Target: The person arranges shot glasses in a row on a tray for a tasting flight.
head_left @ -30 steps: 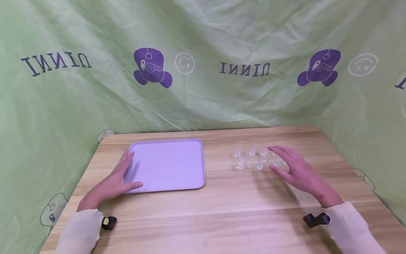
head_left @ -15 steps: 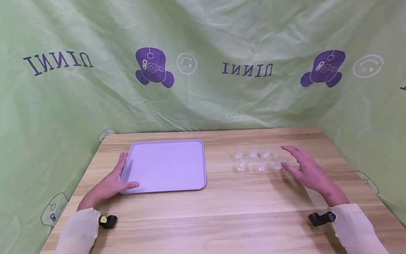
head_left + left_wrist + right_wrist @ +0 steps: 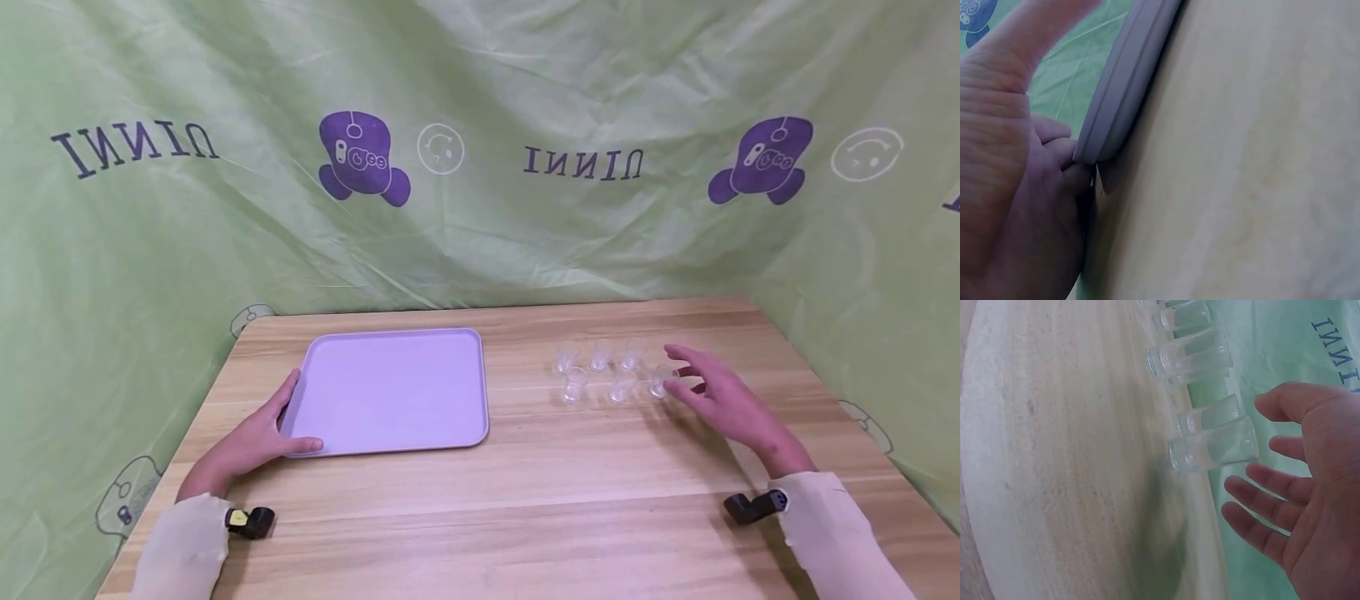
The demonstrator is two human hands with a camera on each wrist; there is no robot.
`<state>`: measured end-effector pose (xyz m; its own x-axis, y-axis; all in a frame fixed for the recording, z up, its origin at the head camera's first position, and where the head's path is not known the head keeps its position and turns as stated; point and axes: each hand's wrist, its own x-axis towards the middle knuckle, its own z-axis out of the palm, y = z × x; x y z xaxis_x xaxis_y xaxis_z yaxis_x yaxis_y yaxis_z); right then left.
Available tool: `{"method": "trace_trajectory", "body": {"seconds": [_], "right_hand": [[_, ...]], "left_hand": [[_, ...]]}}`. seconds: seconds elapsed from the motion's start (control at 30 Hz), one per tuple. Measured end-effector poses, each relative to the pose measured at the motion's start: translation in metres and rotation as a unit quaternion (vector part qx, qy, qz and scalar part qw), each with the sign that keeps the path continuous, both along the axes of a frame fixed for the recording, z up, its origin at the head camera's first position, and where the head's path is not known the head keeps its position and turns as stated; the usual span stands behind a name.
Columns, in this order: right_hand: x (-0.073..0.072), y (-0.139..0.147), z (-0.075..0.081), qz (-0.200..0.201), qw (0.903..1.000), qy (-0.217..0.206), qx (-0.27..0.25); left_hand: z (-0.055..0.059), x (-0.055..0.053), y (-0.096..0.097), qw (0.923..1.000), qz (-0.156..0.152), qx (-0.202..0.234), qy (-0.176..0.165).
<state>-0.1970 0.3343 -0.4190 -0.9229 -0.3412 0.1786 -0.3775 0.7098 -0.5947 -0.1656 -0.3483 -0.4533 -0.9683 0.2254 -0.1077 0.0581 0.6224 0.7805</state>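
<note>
A lilac rectangular tray lies flat at the left of the table. My left hand is at its near left corner, fingers along the left rim and thumb stretched over the near edge. In the left wrist view the loosely bent fingers meet the tray's rim, with the thumb spread above it. Several small clear shot glasses stand upright in two rows at the right. My right hand is beside the rightmost front glass, thumb and fingers spread apart with nothing between them.
The wooden table carries the tray and the glasses, with bare wood between them. A green printed curtain hangs behind and along both sides. Black wrist devices show at both sleeves.
My left hand has slid outward from over the tray to its left rim. My right hand has drawn to the right, uncovering the rightmost front glass, and its fingers have bent slightly.
</note>
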Motion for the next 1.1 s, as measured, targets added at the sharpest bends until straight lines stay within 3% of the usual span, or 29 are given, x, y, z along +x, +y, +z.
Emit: {"method": "trace_trajectory", "body": {"seconds": [0.57, 0.77, 1.1], "right_hand": [[-0.002, -0.005, -0.005, 0.007, 0.9994, -0.025, -0.022], [-0.003, -0.004, -0.006, 0.009, 0.9995, -0.019, -0.022], [-0.007, -0.003, -0.013, 0.007, 0.9997, -0.003, -0.025]], "left_hand": [[0.001, 0.0, -0.001, 0.9992, -0.011, -0.038, 0.003], [0.001, -0.001, -0.002, 0.9984, -0.025, -0.05, 0.011], [0.002, -0.001, -0.002, 0.9984, -0.021, -0.052, 0.008]]}}
